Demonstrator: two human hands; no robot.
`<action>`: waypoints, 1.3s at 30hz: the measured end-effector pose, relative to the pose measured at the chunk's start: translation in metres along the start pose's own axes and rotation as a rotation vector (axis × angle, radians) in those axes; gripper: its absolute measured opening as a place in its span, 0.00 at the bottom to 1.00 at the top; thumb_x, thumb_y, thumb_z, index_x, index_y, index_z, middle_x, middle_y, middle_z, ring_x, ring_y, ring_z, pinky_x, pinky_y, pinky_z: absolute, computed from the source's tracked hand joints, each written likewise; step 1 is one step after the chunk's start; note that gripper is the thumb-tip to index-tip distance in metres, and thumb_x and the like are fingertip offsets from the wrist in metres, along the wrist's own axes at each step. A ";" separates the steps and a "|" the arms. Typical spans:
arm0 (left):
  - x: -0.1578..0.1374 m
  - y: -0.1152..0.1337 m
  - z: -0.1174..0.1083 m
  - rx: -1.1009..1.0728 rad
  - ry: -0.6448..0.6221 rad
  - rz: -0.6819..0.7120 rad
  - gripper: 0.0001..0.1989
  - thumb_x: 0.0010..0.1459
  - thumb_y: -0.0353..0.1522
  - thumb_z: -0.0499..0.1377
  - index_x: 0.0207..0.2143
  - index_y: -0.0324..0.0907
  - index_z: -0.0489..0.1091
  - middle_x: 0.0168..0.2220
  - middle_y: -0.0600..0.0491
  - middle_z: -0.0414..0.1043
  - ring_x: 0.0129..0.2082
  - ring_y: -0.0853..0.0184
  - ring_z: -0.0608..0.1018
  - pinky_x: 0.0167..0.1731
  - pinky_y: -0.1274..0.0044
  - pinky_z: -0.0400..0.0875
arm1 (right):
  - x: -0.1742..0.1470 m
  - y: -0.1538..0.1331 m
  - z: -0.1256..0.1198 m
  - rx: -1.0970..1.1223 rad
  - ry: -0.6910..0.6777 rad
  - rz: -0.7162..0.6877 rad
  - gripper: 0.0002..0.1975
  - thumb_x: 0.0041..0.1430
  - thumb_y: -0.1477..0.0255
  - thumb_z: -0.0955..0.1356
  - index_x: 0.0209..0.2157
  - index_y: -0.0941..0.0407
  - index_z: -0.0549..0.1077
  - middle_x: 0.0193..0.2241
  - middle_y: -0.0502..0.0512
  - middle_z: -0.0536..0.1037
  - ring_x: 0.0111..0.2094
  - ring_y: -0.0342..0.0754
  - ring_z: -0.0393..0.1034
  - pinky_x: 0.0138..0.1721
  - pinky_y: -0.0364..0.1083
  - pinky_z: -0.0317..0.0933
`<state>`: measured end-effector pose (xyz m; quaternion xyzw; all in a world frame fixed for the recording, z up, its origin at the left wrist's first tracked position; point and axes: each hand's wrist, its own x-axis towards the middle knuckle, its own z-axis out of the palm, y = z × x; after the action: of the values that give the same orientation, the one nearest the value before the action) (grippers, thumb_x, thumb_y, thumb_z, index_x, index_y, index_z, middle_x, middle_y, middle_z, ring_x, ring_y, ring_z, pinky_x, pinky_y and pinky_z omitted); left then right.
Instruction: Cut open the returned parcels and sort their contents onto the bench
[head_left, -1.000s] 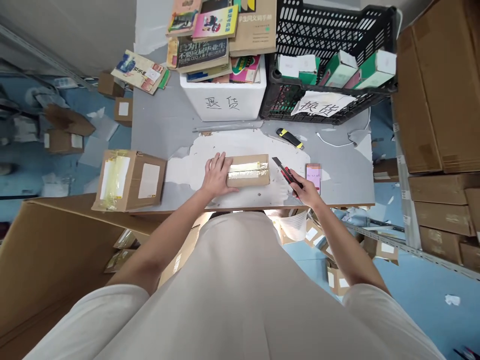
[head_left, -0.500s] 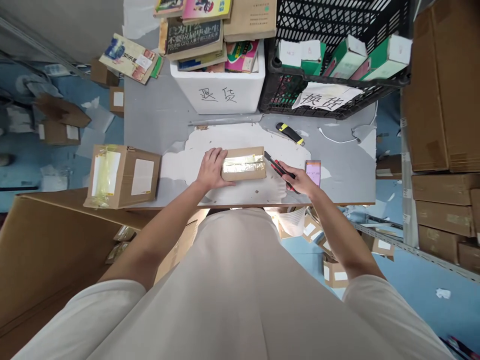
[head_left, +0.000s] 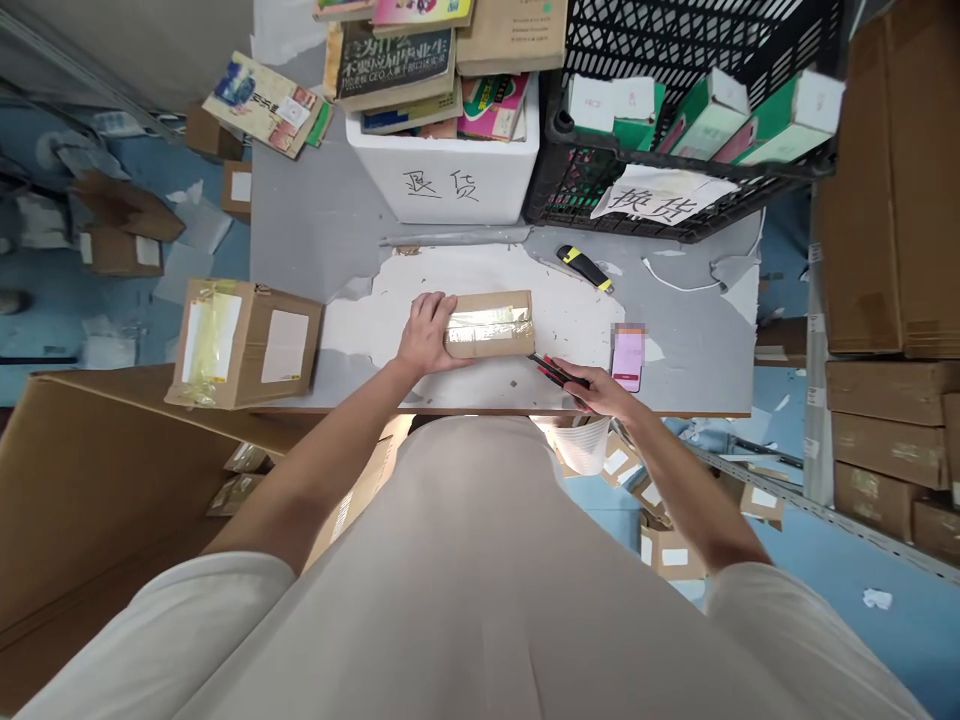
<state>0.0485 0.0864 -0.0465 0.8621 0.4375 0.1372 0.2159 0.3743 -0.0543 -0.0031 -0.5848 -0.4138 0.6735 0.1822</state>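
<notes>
A small cardboard parcel, sealed with shiny clear tape along its top, lies flat near the middle of the grey surface, a little back from the near edge. The left hand rests on the parcel's left end, fingers curled over the top and pressing it down. The right hand is at the near edge, just right of the parcel, its grip closed around a red and black box cutter whose tip points toward the parcel's near right corner; whether the blade touches the cardboard cannot be told. Just beside that hand, toward the right, lies a pink phone. Further back sits a second cutter, yellow and black. At the left edge a larger cardboard box with white labels overhangs the near corner. Along the far edge stand a white foam box piled with books, and to its right a black plastic crate holding green and white cartons, with a handwritten paper sign on its front.
</notes>
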 end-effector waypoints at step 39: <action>0.039 0.036 -0.017 0.021 0.078 -0.181 0.32 0.57 0.44 0.53 0.60 0.36 0.60 0.61 0.37 0.58 0.61 0.51 0.63 0.58 0.59 0.60 | 0.013 0.028 0.099 0.759 0.264 -0.069 0.22 0.50 0.58 0.72 0.43 0.48 0.62 0.39 0.49 0.73 0.31 0.44 0.72 0.30 0.48 0.72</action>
<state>0.0887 0.1036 -0.0119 0.8154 0.5229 0.1459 0.2011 0.2845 -0.0951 -0.0357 -0.5433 -0.1281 0.6910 0.4594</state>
